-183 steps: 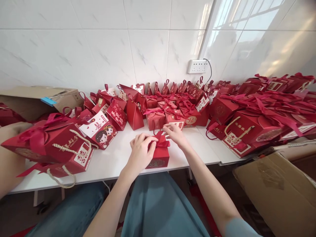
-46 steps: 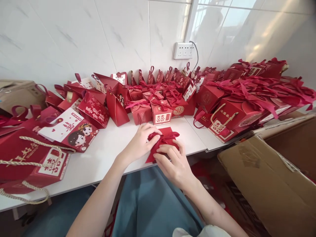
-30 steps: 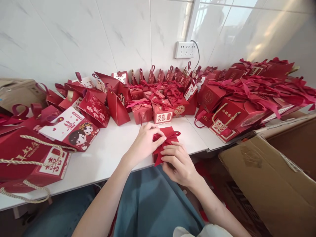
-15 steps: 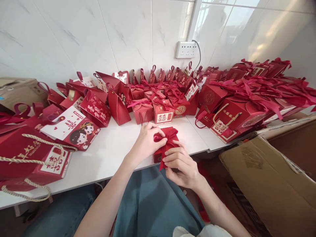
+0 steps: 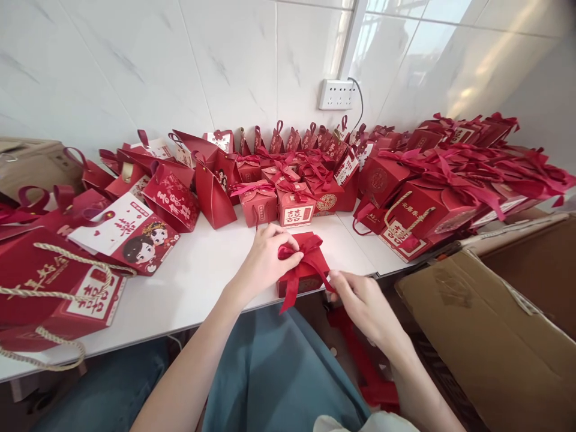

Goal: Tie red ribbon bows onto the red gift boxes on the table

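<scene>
Red ribbon [image 5: 310, 242] lay pinched between the thumb and fingertips of your left hand [image 5: 265, 255], caught at the left loop of a bow. Your right hand [image 5: 366, 300] had its thumb and forefinger closed on one tail of that ribbon, which ran from the knot down to your grip beside the box's right side. The other tail hung loose over the front, its tip reaching below the table edge. Beneath the bow, the small red box [image 5: 310, 285] stood upright at the near edge of the white table [image 5: 193, 282], between your two hands.

Just behind it, you had a box with a pink ribbon [image 5: 258, 207] beside a box with a white label [image 5: 297, 211], and more red boxes crowded back to the tiled wall [image 5: 234, 60]. To your left lay a tilted box printed with cartoon faces [image 5: 146, 246], and nearer you a larger rope-handled box [image 5: 49, 270]. On your right, another box with a rope handle [image 5: 432, 204] stood before a heap of ribboned ones. A brown carton [image 5: 490, 336] was below them, beside the table. Farther back, a white socket strip [image 5: 337, 95] was fixed to the wall, a dark cable at its right end.
</scene>
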`<state>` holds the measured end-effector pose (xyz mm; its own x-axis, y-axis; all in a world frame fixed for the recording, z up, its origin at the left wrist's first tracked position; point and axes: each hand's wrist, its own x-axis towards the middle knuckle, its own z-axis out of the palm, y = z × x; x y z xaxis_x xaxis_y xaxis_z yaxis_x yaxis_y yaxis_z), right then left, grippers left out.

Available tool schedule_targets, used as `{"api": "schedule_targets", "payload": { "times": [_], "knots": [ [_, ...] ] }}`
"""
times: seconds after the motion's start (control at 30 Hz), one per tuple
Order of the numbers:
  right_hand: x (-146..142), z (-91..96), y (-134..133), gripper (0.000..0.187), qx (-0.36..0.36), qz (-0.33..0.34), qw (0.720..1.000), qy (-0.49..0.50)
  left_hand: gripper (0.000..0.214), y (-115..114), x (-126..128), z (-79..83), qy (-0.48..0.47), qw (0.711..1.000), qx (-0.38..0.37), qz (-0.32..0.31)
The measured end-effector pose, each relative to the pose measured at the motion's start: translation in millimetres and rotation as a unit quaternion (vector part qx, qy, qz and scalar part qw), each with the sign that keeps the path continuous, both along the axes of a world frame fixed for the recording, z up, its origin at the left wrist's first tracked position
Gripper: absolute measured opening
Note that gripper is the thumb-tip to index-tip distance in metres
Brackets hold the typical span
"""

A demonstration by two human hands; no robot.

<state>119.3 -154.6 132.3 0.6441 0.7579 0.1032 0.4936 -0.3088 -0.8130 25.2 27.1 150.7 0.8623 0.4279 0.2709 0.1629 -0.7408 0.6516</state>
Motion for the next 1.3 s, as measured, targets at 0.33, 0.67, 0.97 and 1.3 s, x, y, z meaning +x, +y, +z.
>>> {"api": "schedule_targets", "payload": {
  "times": [0.33,0.67,0.97,1.3],
  "knots": [
    [-0.5,-12.3,4.8,0.046,0.067,0.075,0.979,0.175,0.005,0.0,0.4,0.1,0.006,1.0,-0.001,0.002],
    [48.8,1.3,27.0,0.057,0.018,-0.064,0.996,0.061,0.023,-1.5,-5.7,-2.2,-0.084,0.991,-0.081,0.064],
    [40.2,15.8,69.4,0.044,-0.003,0.007,1.0,-0.022,0.027,-8.6,-10.4,-5.3,0.023,0.975,-0.109,0.194],
    [28.4,-11.9,56.8,0.033,0.156,-0.011,0.986,0.056,0.026,-24.9,-13.9,-18.9,-0.052,0.961,-0.16,0.22]
  ]
}}
